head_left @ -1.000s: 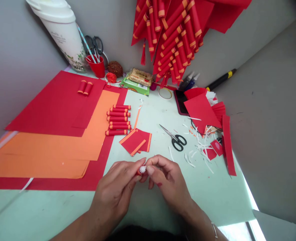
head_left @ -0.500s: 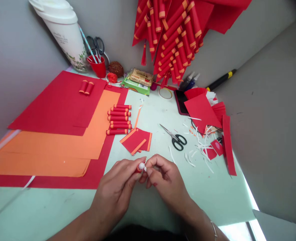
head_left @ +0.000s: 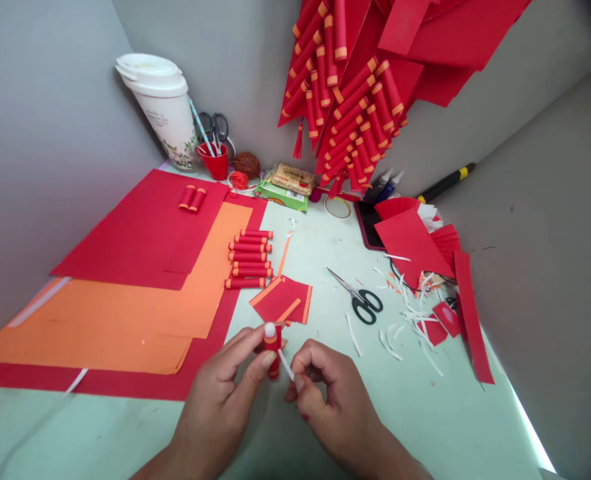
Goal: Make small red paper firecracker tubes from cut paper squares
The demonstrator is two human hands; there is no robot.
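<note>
Smooth red roll [head_left: 271, 343], probably matt paper; metal-bladed scissors [head_left: 354, 292].

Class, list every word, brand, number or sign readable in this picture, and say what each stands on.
No text can be read with certainty.
White lidded cup: lettering on its side and near its base, too blurred to read.
Tan packet: printed marks, too small to read.
Green packet beneath it: printing, too blurred to read.

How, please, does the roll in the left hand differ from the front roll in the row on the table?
The held roll stands nearly upright; the front roll lies on its side. White shows at the held roll's top end, none on the front roll. Both are red with orange bands.
</note>
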